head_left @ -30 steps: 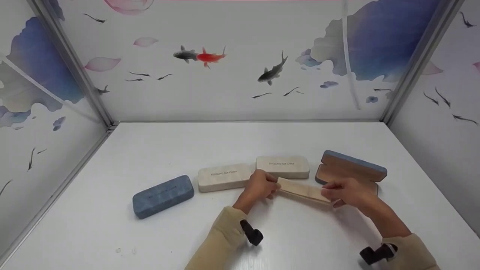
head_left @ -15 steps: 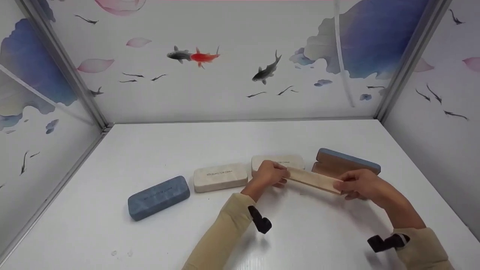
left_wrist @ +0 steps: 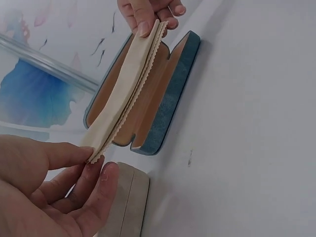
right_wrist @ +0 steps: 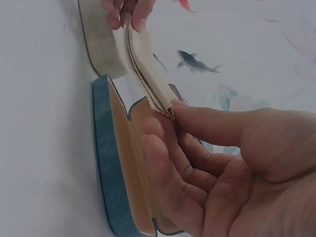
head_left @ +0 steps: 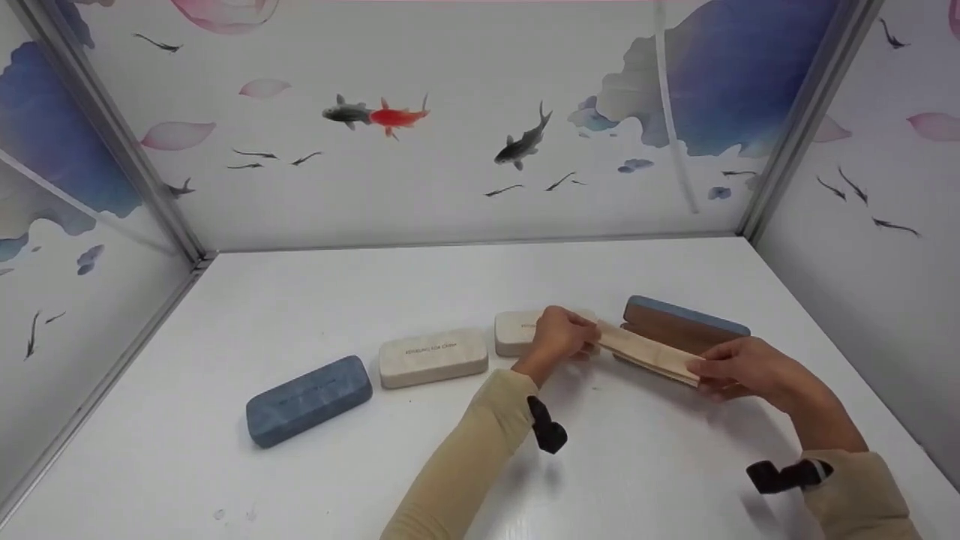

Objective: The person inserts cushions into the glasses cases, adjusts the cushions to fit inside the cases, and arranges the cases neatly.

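A folded cream cleaning cloth [head_left: 651,352] with zigzag-cut edges is stretched between both hands as a long narrow strip. My left hand [head_left: 559,337] pinches one end between thumb and fingers. The opposite end is pinched by my right hand [head_left: 750,369]. Right behind the strip, an open blue glasses case [left_wrist: 170,98] with a brown lining rests on the table. In the left wrist view the cloth [left_wrist: 121,94] crosses in front of the case's opening. In the head view, cloth and right hand hide much of the case's lower half.
A closed cream case [head_left: 514,334] stands partly behind the left hand. Farther left on the white table [head_left: 360,480] lie another cream case [head_left: 433,360] and a closed blue case [head_left: 309,401]. Printed wall panels [head_left: 450,195] enclose the table at the back and sides.
Both hands have moved right and away from the body, carrying the folded cloth from in front of the cream case to over the front of the open blue case. The view has shifted slightly.
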### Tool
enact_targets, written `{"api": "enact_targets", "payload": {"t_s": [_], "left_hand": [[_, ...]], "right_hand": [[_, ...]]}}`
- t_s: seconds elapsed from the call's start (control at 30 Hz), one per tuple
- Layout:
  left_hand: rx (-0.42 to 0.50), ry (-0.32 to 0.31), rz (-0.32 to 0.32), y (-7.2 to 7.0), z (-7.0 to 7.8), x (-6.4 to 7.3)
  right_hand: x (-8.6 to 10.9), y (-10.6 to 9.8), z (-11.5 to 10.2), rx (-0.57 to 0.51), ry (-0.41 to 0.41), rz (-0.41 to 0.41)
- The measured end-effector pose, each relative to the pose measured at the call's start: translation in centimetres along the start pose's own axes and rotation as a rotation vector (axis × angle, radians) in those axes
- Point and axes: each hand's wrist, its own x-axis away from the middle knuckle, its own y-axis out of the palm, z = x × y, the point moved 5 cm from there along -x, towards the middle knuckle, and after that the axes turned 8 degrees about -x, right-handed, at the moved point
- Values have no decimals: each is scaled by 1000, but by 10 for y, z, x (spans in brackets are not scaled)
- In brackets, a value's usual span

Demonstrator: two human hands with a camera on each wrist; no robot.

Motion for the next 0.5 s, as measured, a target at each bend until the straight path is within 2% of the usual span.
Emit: {"api": "enact_targets", "payload": {"t_s": [0.2, 0.3, 0.5], "left_hand": [[-23, 36, 32, 9, 4, 0], [-51, 63, 50, 16, 6, 0], [-69, 77, 92, 29, 6, -3]], "right_hand": [[4, -7, 5, 31, 54, 52], [5, -11, 8, 25, 91, 86], [6, -17, 13, -3, 128, 134]]}}
